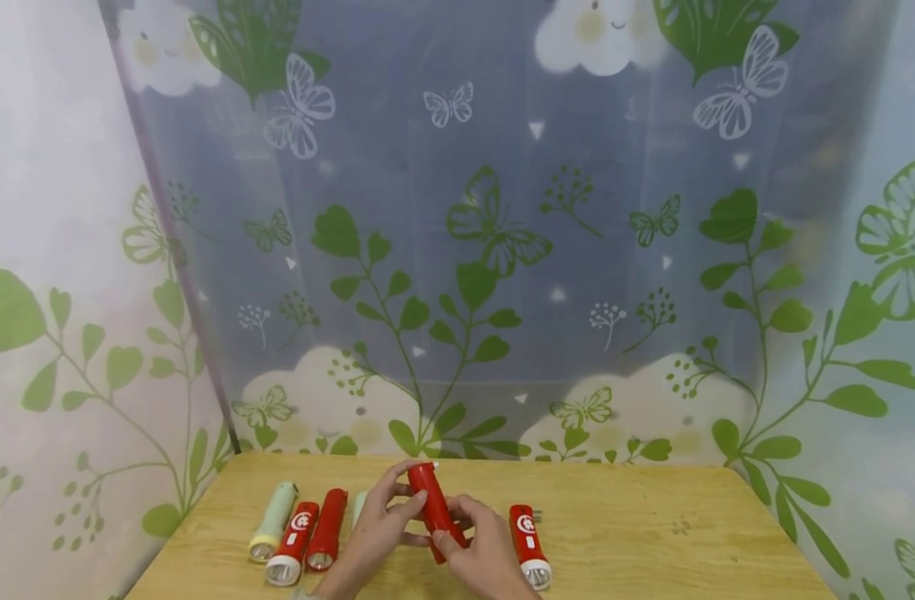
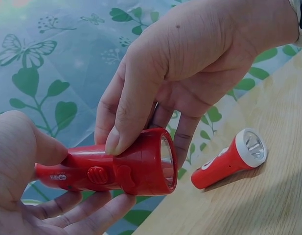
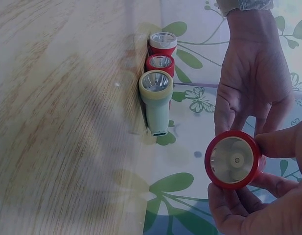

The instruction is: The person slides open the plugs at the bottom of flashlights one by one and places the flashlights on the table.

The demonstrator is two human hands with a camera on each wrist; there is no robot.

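Both hands hold a red flashlight (image 1: 433, 504) tilted above the table. My left hand (image 1: 385, 521) grips its tail half, thumb laid along the body. My right hand (image 1: 486, 546) holds it near the lamp end, with the thumb (image 2: 116, 137) pressed on the casing. In the left wrist view a ridged red switch (image 2: 97, 175) and small white print show on the flashlight's side. The right wrist view looks straight into its lens (image 3: 232, 160), a silvery reflector inside a red rim with a small unlit bulb in the middle.
Left on the wooden table (image 1: 615, 533) lie a pale green flashlight (image 1: 273, 521), a red one with a white rim (image 1: 292, 543) and a plain red one (image 1: 327, 529). Another pale green flashlight (image 3: 157, 103) is mostly behind my left hand. A red-and-white flashlight (image 1: 528, 546) with prongs out lies right. Printed curtains (image 1: 457, 333) surround the table.
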